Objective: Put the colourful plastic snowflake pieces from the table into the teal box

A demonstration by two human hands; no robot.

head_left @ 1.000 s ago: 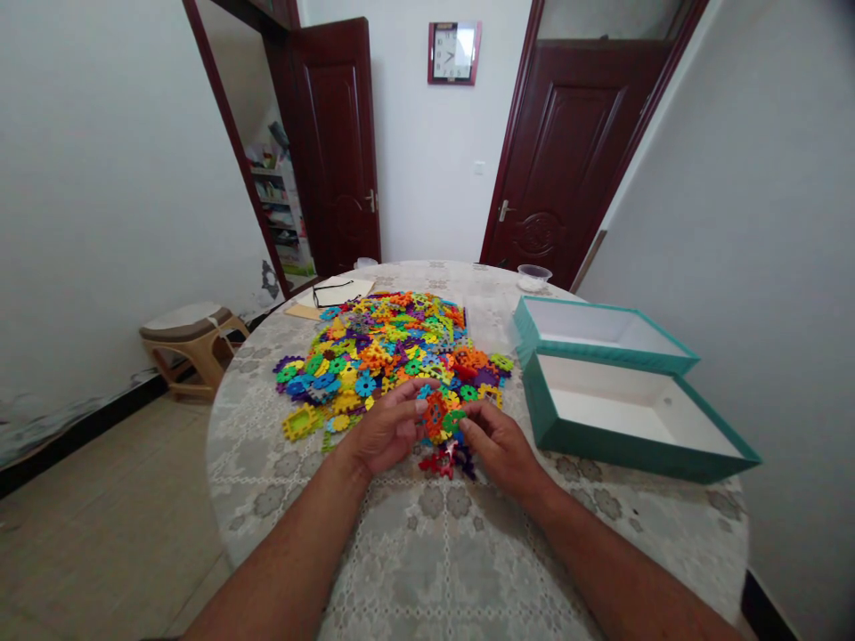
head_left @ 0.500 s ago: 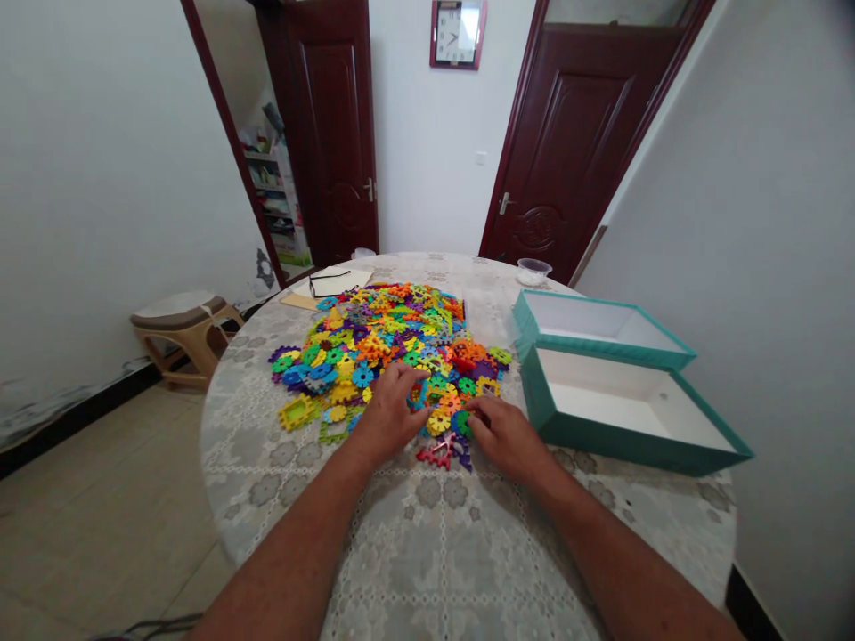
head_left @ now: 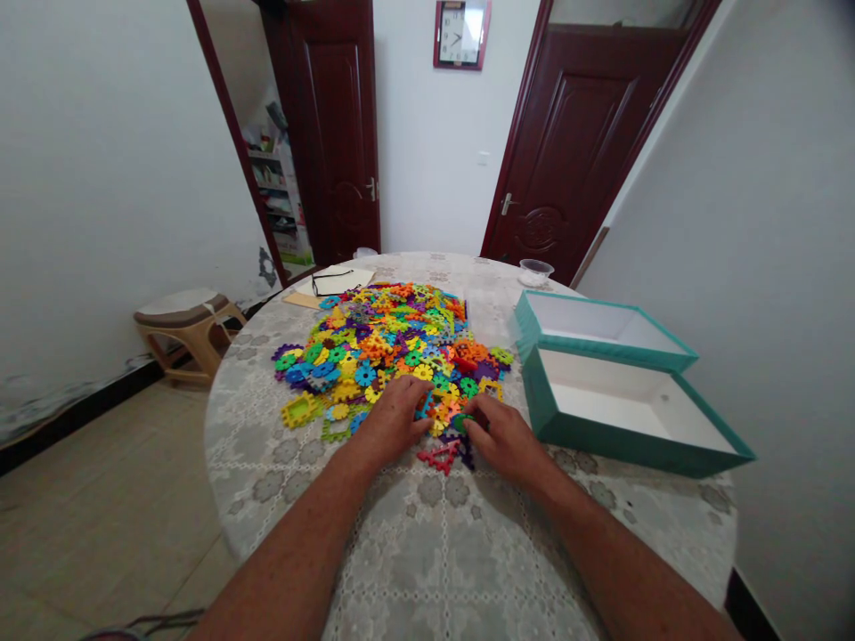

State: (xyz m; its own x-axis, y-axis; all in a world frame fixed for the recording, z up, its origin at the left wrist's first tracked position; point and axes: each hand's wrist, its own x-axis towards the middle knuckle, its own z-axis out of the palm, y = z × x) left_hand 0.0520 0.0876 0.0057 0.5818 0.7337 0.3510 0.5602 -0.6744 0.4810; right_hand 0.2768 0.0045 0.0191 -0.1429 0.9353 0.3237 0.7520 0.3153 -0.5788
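From my remote feed, the round table (head_left: 434, 561) fills the lower frame, with two open teal box halves (head_left: 621, 450) along its right edge. A heap of interlocking plastic gear pieces (head_left: 374, 352) spreads across the middle, longer side to side, directly ahead of both hands. The left hand (head_left: 393, 420) sits nearer the heap's bulk, fingers curled down onto its near edge. The right hand (head_left: 506, 438) has its fingertips drawn narrow at a green gear piece (head_left: 460, 424), though I cannot tell whether it is gripped. A red triangular piece (head_left: 439, 457) lies just below, between the hands.
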